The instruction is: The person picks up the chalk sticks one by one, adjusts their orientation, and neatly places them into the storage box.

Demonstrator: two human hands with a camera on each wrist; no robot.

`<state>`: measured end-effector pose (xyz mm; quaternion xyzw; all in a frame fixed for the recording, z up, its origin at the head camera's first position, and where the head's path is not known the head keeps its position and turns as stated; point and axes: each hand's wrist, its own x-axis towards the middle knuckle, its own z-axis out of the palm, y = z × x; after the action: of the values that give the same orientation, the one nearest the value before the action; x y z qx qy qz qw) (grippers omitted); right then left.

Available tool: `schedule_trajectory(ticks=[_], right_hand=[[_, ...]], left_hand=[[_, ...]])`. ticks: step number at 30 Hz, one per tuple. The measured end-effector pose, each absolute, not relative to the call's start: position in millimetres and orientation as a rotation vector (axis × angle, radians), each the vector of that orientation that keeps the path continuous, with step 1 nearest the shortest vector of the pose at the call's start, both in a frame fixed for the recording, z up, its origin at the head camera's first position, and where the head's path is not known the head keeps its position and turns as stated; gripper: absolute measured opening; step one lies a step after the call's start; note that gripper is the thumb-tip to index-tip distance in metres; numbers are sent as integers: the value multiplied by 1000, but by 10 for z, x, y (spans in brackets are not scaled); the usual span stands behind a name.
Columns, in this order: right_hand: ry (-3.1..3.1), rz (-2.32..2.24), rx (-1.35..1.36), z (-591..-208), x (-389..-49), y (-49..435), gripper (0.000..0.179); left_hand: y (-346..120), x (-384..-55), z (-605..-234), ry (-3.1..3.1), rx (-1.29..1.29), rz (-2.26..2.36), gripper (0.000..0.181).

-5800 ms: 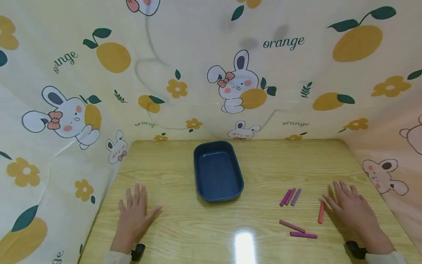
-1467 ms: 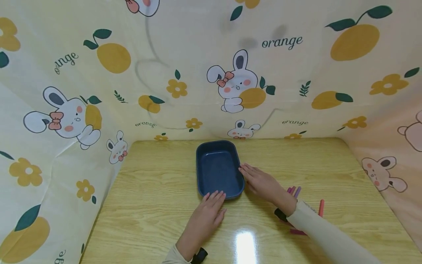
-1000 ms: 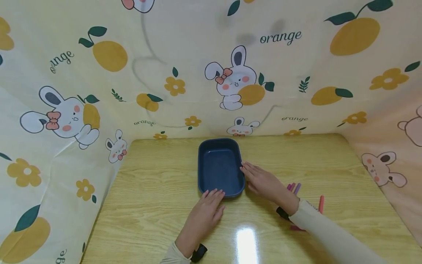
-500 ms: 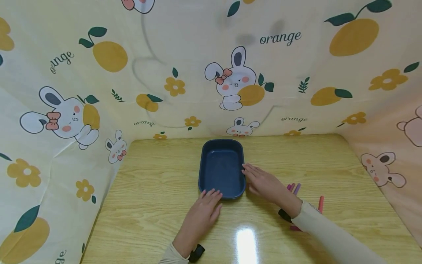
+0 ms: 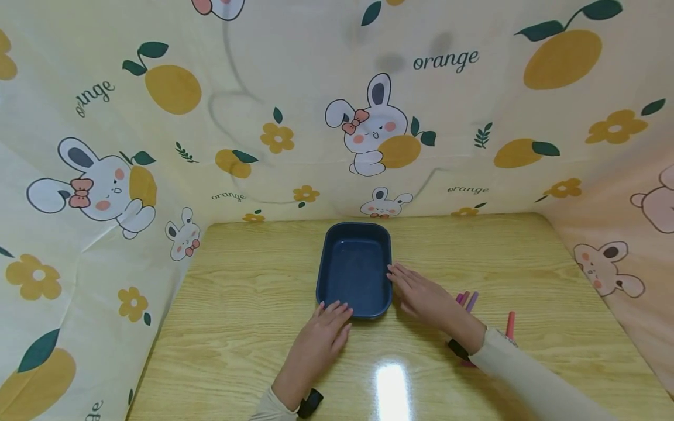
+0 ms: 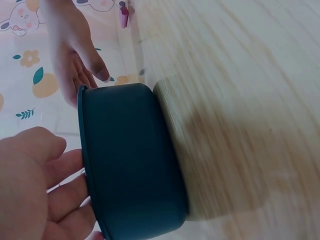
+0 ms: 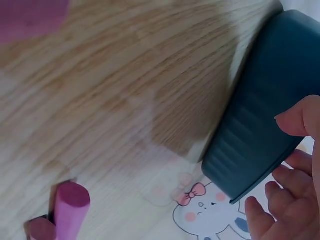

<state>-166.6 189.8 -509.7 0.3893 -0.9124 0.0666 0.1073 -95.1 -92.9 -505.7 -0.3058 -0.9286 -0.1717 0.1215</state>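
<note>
A dark blue rectangular tray [image 5: 354, 272] with rounded corners sits on the wooden table, nothing inside it. My left hand [image 5: 316, 342] rests its fingers over the near rim; in the left wrist view its thumb stands apart from the tray wall [image 6: 130, 160]. At the right rim, my right hand [image 5: 423, 298] touches the edge with its fingertips. The right wrist view has its thumb [image 7: 297, 119] in front of the tray's outer wall [image 7: 260, 110] and its fingers past the rim; whether the thumb touches the wall I cannot tell.
Several crayon-like sticks lie right of the tray, partly hidden by the right arm: a purple one [image 5: 472, 302], a red one [image 5: 511, 324] and pinkish ones [image 7: 72, 205]. A printed cloth [image 5: 295, 88] with rabbits and oranges hangs behind and beside the table.
Both hands have come from the table's sides to the tray. The tray has shifted slightly right and turned straighter. Over the last half second hands and tray have barely moved.
</note>
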Motion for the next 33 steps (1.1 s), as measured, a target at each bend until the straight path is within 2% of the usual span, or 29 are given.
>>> schedule_trajectory(ticks=[12, 20, 33], right_hand=[[-2662, 237, 1170, -5107, -1580, 1961, 56], [-2601, 248, 1228, -5139, -1515, 2030, 64], [-2386, 360, 1370, -5181, -1492, 2056, 51]], left_hand=[[-983, -976, -5052, -2689, -912, -513, 31], [-1039, -1000, -5033, -2720, -920, -582, 34], [-1147, -1052, -5068, -2678, -907, -647, 30]])
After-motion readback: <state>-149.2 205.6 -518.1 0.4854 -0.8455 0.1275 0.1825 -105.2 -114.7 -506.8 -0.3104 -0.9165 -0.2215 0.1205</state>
